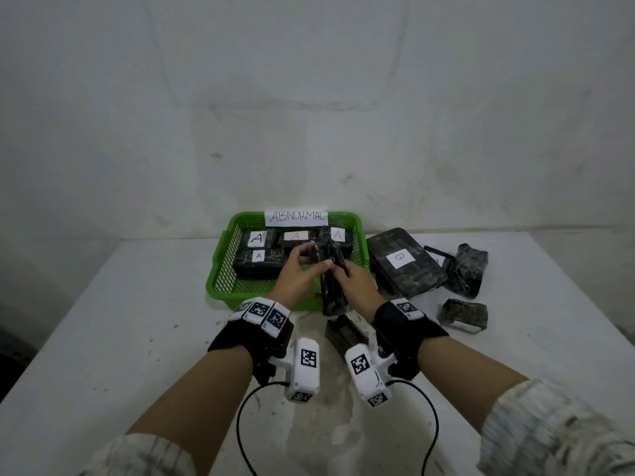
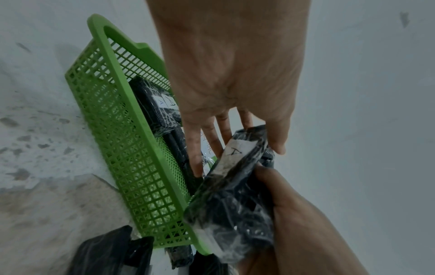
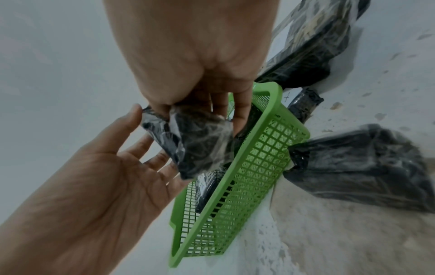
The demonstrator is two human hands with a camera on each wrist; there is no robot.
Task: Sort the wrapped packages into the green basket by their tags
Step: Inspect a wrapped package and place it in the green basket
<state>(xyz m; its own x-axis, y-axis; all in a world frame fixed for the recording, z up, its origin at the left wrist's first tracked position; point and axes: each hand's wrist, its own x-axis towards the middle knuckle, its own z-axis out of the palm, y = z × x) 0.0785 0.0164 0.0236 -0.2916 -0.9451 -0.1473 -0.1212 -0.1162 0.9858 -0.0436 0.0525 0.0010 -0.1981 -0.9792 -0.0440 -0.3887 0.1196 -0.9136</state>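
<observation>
The held package (image 2: 231, 195) is dark and wrapped in glossy, crinkled clear film, with a matt white paper tag (image 2: 236, 149). The green basket (image 1: 220, 269) is smooth plastic lattice. The table (image 1: 120, 338) looks matt, whitish, rough and stained. The wristbands (image 1: 247, 333) are black cloth.

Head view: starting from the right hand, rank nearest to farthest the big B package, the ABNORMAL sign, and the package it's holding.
1. Held package, in the right hand
2. B package, on the table right of the basket
3. ABNORMAL sign, on the basket's far rim
</observation>
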